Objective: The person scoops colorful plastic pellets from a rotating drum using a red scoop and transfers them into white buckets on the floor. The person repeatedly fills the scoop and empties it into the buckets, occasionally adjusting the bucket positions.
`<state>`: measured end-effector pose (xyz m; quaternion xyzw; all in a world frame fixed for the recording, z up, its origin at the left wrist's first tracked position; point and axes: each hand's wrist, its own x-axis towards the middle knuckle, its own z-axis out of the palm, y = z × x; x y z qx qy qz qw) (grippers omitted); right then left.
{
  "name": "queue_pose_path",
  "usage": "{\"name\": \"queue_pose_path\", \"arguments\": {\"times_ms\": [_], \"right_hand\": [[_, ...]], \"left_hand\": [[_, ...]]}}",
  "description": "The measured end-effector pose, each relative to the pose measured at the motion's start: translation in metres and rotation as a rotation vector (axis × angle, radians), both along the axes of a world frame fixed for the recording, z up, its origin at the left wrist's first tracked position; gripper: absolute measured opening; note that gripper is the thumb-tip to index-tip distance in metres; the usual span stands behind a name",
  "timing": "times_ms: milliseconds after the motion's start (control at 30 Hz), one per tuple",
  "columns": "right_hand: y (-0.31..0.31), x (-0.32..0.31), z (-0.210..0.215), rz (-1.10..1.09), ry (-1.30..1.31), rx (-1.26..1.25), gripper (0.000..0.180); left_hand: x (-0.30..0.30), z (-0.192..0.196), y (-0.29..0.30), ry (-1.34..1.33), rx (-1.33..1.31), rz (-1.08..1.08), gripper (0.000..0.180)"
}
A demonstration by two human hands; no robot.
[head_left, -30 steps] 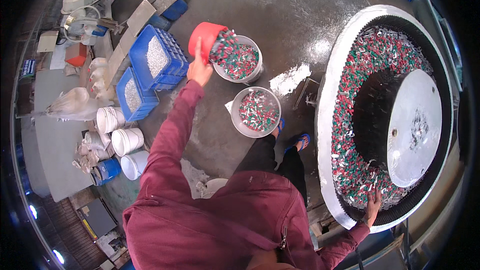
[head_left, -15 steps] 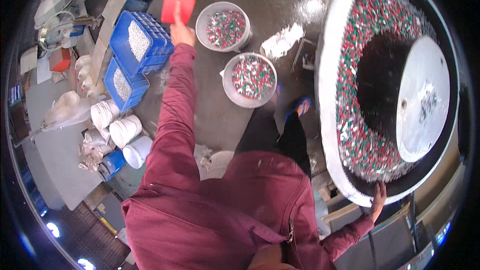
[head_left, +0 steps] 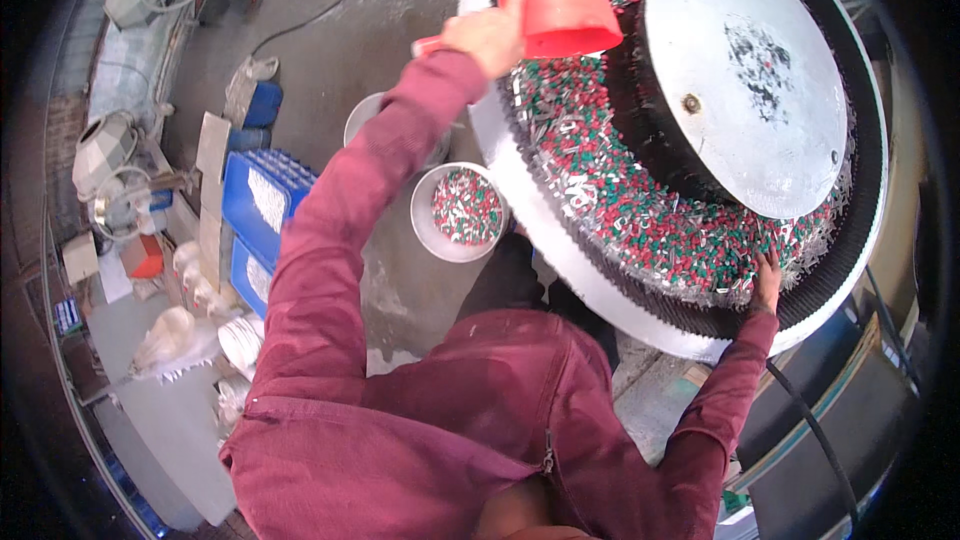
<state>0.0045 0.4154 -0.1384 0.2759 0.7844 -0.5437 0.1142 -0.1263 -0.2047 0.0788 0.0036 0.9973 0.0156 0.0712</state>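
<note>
My left hand (head_left: pixel 490 35) is closed round the handle of a red plastic scoop (head_left: pixel 572 15). The scoop hangs over the near-left side of a big round machine bowl (head_left: pixel 490 140) with a white rim and black ribbed inner wall. Red, green and silvery small pieces (head_left: pixel 610 175) lie in a ring inside it, around a pale metal disc (head_left: pixel 745 80). What the scoop contains is hidden from view. With fingers spread, my right hand (head_left: pixel 767 280) rests on the pieces at the bowl's near edge, holding nothing visible.
Below my left arm stands a white bucket (head_left: pixel 418 225) of mixed pieces; another bucket (head_left: pixel 362 117) is partly behind my sleeve. Blue crates (head_left: pixel 250 255) with white pellets are on the left. A dark cable (head_left: pixel 815 440) runs below the machine at right.
My left hand has swung the red scoop rightward from beyond the buckets to over the bowl. My right hand has moved from the rim onto the pieces. The view has turned toward the machine.
</note>
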Motion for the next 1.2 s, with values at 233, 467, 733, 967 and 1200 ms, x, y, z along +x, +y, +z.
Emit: {"name": "queue_pose_path", "arguments": {"times_ms": [233,467,733,967,1200], "right_hand": [[0.055,-0.025,-0.130,-0.031,0.057,0.585,0.052],[-0.047,0.004,-0.161,-0.069,-0.086,0.287,0.050],[-0.205,-0.034,0.004,0.617,-0.129,0.022,0.049],[-0.127,-0.013,0.106,0.419,-0.183,-0.284,0.040],[-0.067,0.033,0.121,0.400,0.085,0.578,0.064]], "left_hand": [[-0.086,-0.156,0.061,0.073,-0.224,-0.100,0.077],[0.053,-0.162,0.143,-0.563,-0.234,0.149,0.097],[0.106,-0.165,0.227,-1.026,0.494,0.379,0.075],[0.121,-0.128,0.214,-1.382,1.273,0.685,0.016],[0.157,-0.058,0.173,-1.252,1.554,0.749,0.019]]}}
